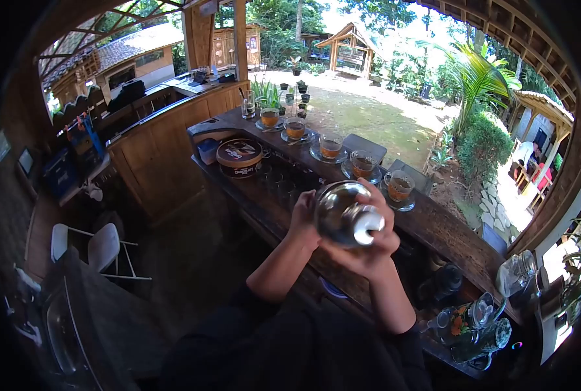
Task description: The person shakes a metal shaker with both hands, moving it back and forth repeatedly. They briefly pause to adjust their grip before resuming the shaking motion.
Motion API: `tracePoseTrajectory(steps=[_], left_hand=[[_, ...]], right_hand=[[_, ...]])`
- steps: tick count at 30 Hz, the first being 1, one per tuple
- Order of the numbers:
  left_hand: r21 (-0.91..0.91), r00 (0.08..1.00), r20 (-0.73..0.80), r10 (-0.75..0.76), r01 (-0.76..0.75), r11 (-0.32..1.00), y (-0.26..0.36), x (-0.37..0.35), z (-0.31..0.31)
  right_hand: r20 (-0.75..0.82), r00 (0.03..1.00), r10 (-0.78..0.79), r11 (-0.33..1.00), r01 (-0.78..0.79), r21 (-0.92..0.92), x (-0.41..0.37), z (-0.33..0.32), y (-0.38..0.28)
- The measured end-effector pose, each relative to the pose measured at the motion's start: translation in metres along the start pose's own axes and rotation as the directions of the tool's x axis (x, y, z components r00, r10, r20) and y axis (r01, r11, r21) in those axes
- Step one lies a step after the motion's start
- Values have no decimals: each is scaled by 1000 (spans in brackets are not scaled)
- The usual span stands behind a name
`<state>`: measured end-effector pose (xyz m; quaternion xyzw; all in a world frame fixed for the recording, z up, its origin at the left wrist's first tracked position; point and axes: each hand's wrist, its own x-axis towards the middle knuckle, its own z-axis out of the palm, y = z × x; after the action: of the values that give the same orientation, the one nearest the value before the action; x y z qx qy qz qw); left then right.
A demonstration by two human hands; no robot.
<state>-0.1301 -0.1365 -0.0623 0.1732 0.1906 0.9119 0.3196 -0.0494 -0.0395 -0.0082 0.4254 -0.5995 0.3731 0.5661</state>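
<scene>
A shiny, rounded container (340, 214), clear or metallic, is held up over the wooden counter (434, 234). My left hand (303, 218) grips its left side. Wrapped round its right side and underside is my right hand (372, 244). Motion blurs the container, and its contents cannot be made out. Beyond it, several glass cups of amber drink stand on saucers along the counter's upper ledge; the nearest cup (400, 187) is just past my right hand, and another cup (363, 164) is behind the container.
A round brown tub (240, 155) and empty glasses (274, 182) sit on the lower shelf at left. Glass jars (517, 270) and pitchers (463, 319) stand at right. A folding chair (105, 247) is at the left. People (528, 156) are outside at far right.
</scene>
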Motion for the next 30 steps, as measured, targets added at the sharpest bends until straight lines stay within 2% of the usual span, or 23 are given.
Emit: tracePoseTrajectory(steps=[1, 2, 3, 4, 6, 8, 10, 12, 14, 15, 16, 17, 18, 19, 20, 22, 23, 24, 26, 27, 28, 29, 30], left_hand=[[-107, 1000, 16, 2, 0, 994, -6, 8, -16], [-222, 991, -72, -111, 92, 971, 3, 2, -1], [-111, 986, 167, -24, 43, 993, 14, 0, 13], [-17, 920, 390, 39, -35, 999, 22, -3, 21], [130, 750, 624, 218, -376, 918, 31, -3, 37], [91, 795, 562, 230, -335, 938, 34, -1, 47], [40, 952, 301, 49, -64, 997, 31, 11, 35], [-145, 1000, -21, -8, 5, 989, 6, 28, -12], [-115, 998, -63, 31, -38, 993, 13, 40, -23], [-20, 983, 177, 51, -48, 999, 29, 36, -18], [65, 917, 395, 48, -80, 995, 44, 28, -10], [114, 882, 457, 113, -185, 976, 56, 21, 4], [143, 794, 583, 174, -311, 940, 67, 23, 7], [88, 787, 579, 211, -317, 944, 73, 19, 12], [31, 780, 575, 247, -323, 946, 79, 18, 13], [56, 955, 275, 107, -127, 990, 88, 25, -4], [-72, 996, 95, -4, 11, 997, 81, 33, -25], [-17, 993, -117, -7, 5, 1000, 75, 39, -57], [193, 936, -351, -16, 89, 977, 78, 29, -57], [197, 942, -335, -18, 89, 976, 86, 34, -51], [109, 999, -41, 2, 3, 994, 91, 37, -44], [-5, 968, 246, 52, -52, 999, 96, 36, -36], [147, 888, 446, 109, -193, 970, 108, 33, -17]], right_hand=[[105, 994, 39, 997, -31, -74, 5, -7, -7], [204, 976, 75, 987, -44, -155, 13, -15, -20], [280, 942, 187, 982, -177, -61, 27, -16, -43], [115, 954, -276, 947, 250, 200, 43, 6, -43], [374, 871, -319, 941, 338, 16, 36, 0, -80], [253, 900, -356, 933, 356, 47, 43, 14, -48], [12, 913, -408, 910, 406, 89, 43, 28, -11], [41, 998, 52, 989, -45, -143, 24, 5, 9], [-17, 847, 531, 844, -527, 104, 20, 7, 1], [133, 924, 360, 932, -362, -5, 25, 5, -4], [330, 829, 451, 867, -495, 58, 51, 11, -48], [125, 916, -380, 924, 370, 93, 41, 46, -10], [367, 881, -299, 946, 325, -8, 35, 38, -33], [366, 883, -295, 948, 320, -8, 34, 40, -25], [301, 942, -150, 985, 167, -33, 32, 44, -12], [162, 974, 159, 987, -153, -52, 23, 54, 20], [93, 946, 310, 951, -307, -44, 16, 60, 34], [27, 894, 448, 894, -447, -29, 10, 64, 46], [-187, 933, 307, 949, -315, -11, -1, 70, 69], [-107, 984, 143, 987, -150, -62, 12, 71, 62], [43, 913, 406, 914, -405, -35, 25, 68, 35], [115, 954, 276, 955, -286, 82, 36, 73, 19], [-235, 905, -355, 870, 412, 271, 72, 123, 36]])
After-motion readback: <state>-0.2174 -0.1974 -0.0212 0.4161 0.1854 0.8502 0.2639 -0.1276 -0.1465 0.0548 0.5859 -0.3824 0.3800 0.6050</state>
